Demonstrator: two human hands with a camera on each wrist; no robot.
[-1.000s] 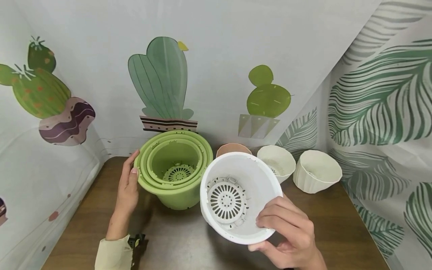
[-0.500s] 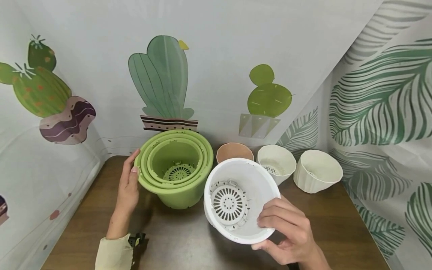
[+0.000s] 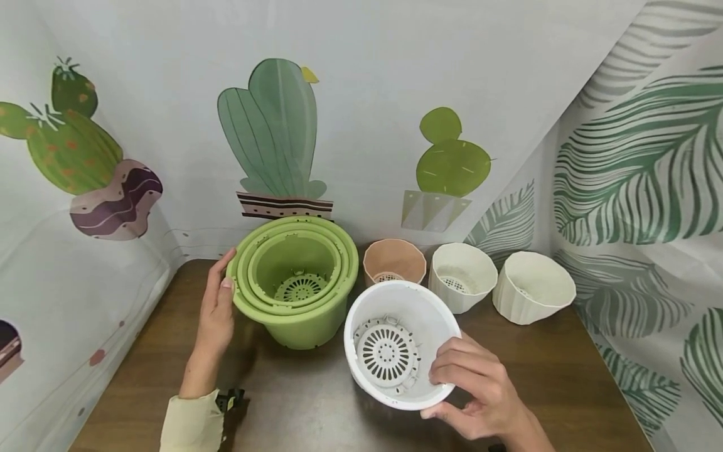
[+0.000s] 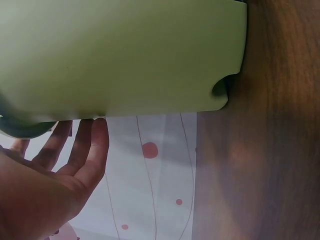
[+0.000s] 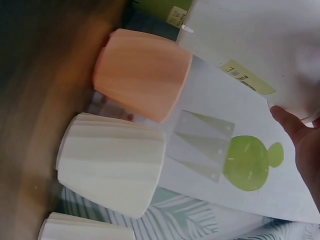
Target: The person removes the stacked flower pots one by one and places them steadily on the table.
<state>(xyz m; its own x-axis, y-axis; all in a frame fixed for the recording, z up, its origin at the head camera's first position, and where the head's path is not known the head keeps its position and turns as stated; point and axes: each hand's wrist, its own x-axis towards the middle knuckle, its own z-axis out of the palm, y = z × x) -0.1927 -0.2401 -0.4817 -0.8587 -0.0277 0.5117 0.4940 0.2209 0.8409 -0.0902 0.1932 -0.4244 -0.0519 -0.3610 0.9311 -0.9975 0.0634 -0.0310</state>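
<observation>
In the head view, my right hand point(image 3: 480, 383) grips the rim of a white plastic flower pot point(image 3: 415, 317), fingers inside and thumb outside. The pot tilts toward me, showing a slotted drainage base; a yellow paper label point(image 5: 245, 76) shows on its outside in the right wrist view. Left of it, several green flower pots point(image 3: 305, 328) stand nested one inside another. The fingers of my left hand point(image 3: 214, 320) rest extended against the left side of the outer green pot, just under its rim. From the left wrist, the fingertips meet that pot's smooth wall point(image 4: 135, 65).
Behind the white pot stands a peach pot point(image 3: 392, 260), partly covered by it. Two cream faceted pots, one in the middle point(image 3: 465, 298) and one at the right point(image 3: 528, 304), line up beside it on the brown wooden table point(image 3: 294, 402). A printed cloth backdrop point(image 3: 367, 125) rises close behind.
The white pot has moved down and slightly right in the head view, uncovering more of the peach pot. My left hand stays on the green pots.
</observation>
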